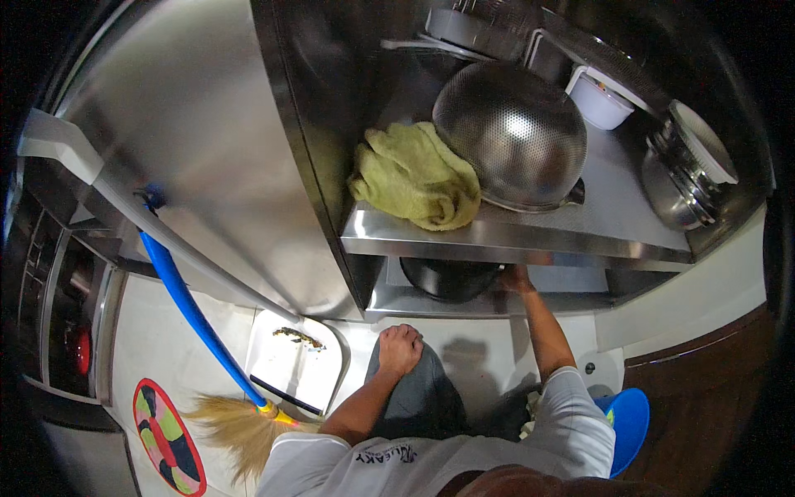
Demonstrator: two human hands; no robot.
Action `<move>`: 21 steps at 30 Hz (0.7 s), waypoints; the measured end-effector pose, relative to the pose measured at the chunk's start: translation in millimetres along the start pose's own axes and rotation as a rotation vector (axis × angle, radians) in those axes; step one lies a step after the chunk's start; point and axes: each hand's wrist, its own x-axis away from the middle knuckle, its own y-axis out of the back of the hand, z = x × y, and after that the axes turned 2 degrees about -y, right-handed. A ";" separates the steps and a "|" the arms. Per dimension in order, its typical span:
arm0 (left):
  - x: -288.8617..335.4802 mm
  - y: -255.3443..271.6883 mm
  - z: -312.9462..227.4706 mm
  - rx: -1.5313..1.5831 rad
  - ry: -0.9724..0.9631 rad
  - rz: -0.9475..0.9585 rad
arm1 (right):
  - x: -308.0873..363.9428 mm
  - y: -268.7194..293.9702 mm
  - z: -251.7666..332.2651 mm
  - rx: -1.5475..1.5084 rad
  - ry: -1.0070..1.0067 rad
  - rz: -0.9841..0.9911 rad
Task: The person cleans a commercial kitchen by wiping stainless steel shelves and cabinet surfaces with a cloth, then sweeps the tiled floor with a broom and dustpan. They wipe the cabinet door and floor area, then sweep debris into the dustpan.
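Note:
My right hand (518, 280) reaches in under the upper shelf. Its fingers, partly hidden by the shelf edge, close at the right side of a black pan (451, 280) on the lower shelf. The far part of that pan is out of sight. My left hand (401, 349) rests on my bent knee in grey trousers, fingers curled, and nothing shows in it. Above, on the steel shelf (513, 236), a yellow-green cloth (418, 178) drapes over the front edge, beside an upturned perforated steel colander (513, 132).
Stacked steel bowls (679, 186) and a white plastic container (600, 101) share the upper shelf. On the floor to the left are a white dustpan (286, 360) holding debris, a blue-handled broom (199, 311) and a colourful oval mat (168, 435). A blue basin (629, 427) stands right.

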 end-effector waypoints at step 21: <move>5.2 16.6 -3.2 -0.052 -0.033 -0.021 | 138.9 23.3 301.6 0.561 -0.142 0.906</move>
